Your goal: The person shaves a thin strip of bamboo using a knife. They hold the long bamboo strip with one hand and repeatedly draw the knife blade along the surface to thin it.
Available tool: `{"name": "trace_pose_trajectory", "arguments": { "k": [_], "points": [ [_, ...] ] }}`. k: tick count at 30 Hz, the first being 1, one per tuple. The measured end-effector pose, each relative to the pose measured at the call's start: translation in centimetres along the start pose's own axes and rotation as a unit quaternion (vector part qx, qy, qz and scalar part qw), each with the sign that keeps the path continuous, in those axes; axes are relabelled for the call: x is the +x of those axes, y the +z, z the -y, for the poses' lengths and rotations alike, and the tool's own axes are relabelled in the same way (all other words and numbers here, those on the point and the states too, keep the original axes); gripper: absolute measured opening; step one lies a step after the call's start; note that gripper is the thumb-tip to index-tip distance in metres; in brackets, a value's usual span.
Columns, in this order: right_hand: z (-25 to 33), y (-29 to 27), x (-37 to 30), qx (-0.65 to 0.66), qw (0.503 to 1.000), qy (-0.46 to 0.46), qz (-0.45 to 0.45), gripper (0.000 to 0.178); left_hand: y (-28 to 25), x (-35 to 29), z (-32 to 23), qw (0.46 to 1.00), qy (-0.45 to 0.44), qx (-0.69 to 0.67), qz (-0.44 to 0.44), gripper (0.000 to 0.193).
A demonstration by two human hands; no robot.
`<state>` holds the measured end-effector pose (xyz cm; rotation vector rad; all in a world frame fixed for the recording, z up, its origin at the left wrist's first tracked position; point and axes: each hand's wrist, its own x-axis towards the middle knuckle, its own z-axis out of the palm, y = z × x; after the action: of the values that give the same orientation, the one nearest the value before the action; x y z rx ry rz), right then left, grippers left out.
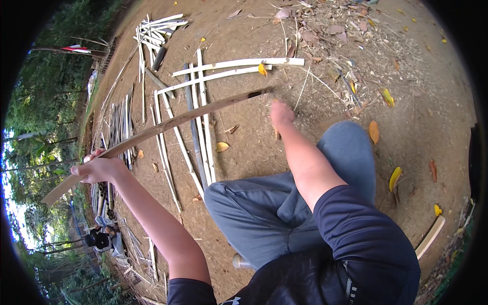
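Note:
A long split bamboo strip (175,122) slants up across the view from the left. My left hand (99,169) is closed around it near its lower left end. My right hand (281,114) is a fist just below the strip's far right end, near a dark patch on it. A small brown piece like a handle end pokes out under the fist; the rest of what it holds is blurred and hidden. Beyond the strip, two pale split strips (234,64) lie across several upright ones (203,119) on the ground.
Several bamboo pieces (155,33) are heaped at the far left, with dark poles (122,122) nearer. Dry leaves and shavings (340,35) litter the brown dirt. Another person (104,236) is low at the left, by trees. A pale bamboo piece (430,237) lies at right.

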<state>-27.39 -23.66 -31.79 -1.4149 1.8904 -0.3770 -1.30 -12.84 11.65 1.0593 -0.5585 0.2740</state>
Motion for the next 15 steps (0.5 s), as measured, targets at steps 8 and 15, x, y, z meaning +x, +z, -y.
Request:
{"name": "trace_pose_trajectory", "arguments": {
  "k": [8,15],
  "points": [
    [0.7,0.2,-0.3,-0.022,0.997,-0.073,-0.001,0.042,-0.1,0.2,0.5,1.0,0.006,0.007,-0.007,0.04],
    [-0.2,-0.4,1.0,-0.001,0.999,0.048,0.02,0.041,-0.4,0.2,0.6,1.0,0.014,0.004,-0.001,0.04]
  ]
}}
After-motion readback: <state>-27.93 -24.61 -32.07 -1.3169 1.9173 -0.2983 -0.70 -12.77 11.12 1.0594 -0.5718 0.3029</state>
